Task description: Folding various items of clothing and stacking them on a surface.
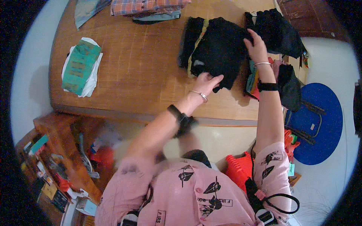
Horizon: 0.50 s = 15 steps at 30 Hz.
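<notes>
A folded black garment [217,50] lies on the wooden table [135,62], with a yellowish strip [201,36] running down its left part. My left hand [208,82] grips the garment's near edge, thumb apart from the fingers that are partly hidden in the cloth. At the garment's right edge is my right hand [256,46], thumb and forefinger spread against the dark cloth. Whether it pinches the cloth is unclear. Just beyond that hand sits another black cloth pile [278,32]. Beneath my right wrist, a stack of coloured folded clothes [252,76] shows in part.
A green-and-white folded cloth [82,67] lies at the table's left. Folded clothes with a plaid shirt [141,7] are at the far edge. A blue round stool [325,124] stands at right, a red plastic basket [240,169] near my right side, a cluttered wooden cabinet [68,141] at left.
</notes>
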### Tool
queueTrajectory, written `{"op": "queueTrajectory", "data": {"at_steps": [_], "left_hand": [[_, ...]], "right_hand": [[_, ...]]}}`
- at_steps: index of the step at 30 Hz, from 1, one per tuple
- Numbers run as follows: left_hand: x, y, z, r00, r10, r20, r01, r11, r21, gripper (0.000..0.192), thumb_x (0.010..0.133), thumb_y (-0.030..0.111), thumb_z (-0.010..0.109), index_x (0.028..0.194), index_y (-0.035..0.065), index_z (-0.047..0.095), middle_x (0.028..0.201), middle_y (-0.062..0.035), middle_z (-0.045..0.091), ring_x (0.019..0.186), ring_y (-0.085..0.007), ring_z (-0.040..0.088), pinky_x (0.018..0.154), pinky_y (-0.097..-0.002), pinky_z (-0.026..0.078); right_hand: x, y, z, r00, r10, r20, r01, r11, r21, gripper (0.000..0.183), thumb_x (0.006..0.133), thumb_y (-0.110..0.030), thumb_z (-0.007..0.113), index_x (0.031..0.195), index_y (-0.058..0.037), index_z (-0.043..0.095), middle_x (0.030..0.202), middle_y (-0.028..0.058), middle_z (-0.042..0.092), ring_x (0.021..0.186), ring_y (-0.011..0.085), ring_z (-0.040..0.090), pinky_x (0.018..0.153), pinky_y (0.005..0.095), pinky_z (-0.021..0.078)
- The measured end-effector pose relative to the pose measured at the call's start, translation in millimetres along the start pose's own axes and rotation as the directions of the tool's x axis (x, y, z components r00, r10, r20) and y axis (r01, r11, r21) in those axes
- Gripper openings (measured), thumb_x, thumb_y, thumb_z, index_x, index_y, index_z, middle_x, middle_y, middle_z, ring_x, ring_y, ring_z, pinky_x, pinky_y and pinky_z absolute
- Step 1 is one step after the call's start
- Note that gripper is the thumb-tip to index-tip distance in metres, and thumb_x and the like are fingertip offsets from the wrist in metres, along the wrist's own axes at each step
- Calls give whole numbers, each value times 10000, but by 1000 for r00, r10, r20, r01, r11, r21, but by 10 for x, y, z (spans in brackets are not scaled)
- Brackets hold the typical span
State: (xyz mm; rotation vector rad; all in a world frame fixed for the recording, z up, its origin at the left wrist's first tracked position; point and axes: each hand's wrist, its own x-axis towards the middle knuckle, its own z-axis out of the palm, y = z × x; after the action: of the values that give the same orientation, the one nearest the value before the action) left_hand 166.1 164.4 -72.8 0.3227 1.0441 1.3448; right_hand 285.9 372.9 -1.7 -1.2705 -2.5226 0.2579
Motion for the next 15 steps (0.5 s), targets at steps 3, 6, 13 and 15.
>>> {"op": "queueTrajectory", "data": {"at_steps": [3, 6, 13, 15], "left_hand": [[119, -189, -61, 998, -66, -7, 64, 984, -169, 349, 759, 141, 656, 1029, 32, 464, 1006, -82, 550, 958, -205, 530, 878, -312, 428], [-89, -159, -281, 1000, -25, 2, 25, 995, 92, 396, 771, 125, 639, 1099, 22, 443, 1061, -94, 542, 966, -192, 527, 875, -317, 430], [-590, -291, -1136, 991, 78, -110, -64, 990, 129, 492, 766, 61, 615, 1211, 58, 407, 1128, -91, 539, 918, -162, 546, 786, -280, 463], [-711, -330, -1741, 948, 136, -289, -94, 983, 155, 429, 751, 50, 618, 1151, 65, 466, 1059, -66, 574, 854, -154, 565, 731, -272, 478]], "right_hand": [[-200, -19, 288, 985, -160, -59, 159, 987, -15, 506, 774, -201, 619, 1222, -71, 422, 1105, 189, 513, 1005, 352, 478, 877, 400, 391], [-458, -334, 547, 977, -211, -31, 212, 976, 41, 533, 782, -229, 617, 1248, -87, 404, 1176, 208, 466, 1076, 372, 426, 932, 419, 346], [-743, -212, 905, 993, -103, 65, 111, 984, -142, 495, 813, -252, 579, 1257, -110, 412, 1231, 224, 426, 1116, 379, 408, 952, 412, 335], [-737, -281, 834, 994, -91, 53, 96, 991, -90, 482, 806, -254, 586, 1237, -105, 432, 1228, 222, 431, 1114, 384, 409, 951, 420, 341]]}}
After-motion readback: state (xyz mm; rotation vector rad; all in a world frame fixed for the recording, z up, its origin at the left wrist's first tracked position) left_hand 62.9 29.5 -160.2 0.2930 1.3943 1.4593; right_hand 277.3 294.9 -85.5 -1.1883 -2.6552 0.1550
